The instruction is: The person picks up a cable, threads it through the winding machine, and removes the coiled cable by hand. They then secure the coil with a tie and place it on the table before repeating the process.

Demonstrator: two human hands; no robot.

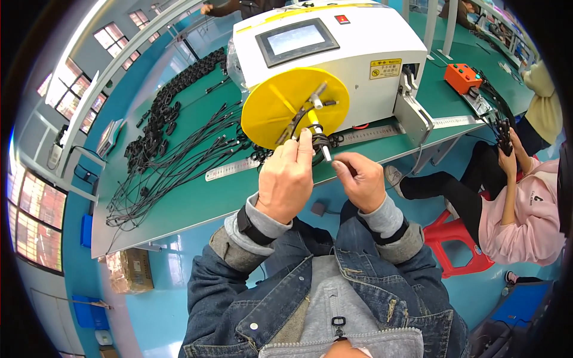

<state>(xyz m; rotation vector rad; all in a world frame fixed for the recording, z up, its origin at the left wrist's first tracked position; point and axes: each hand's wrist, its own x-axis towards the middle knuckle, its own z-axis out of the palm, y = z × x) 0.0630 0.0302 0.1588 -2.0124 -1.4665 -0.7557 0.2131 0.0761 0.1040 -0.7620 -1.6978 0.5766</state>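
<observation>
While a carton (135, 269) stands below, left fingers (305, 147) apparently hold cable (321, 139); right fingers (358, 163) narrow.

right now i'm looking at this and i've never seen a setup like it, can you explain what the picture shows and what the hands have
There's no robot here: a person's bare hands are seen from a wide fisheye camera on their head, looking down, so straight edges bend. The white machine has a screen and a yellow disc in front. A black cable is looped around the rod at the disc's centre. The left hand is at those loops; the right hand is by the rod's tip, its grip unclear. On the green table lie loose black cables, a dark pile and a metal ruler.
</observation>
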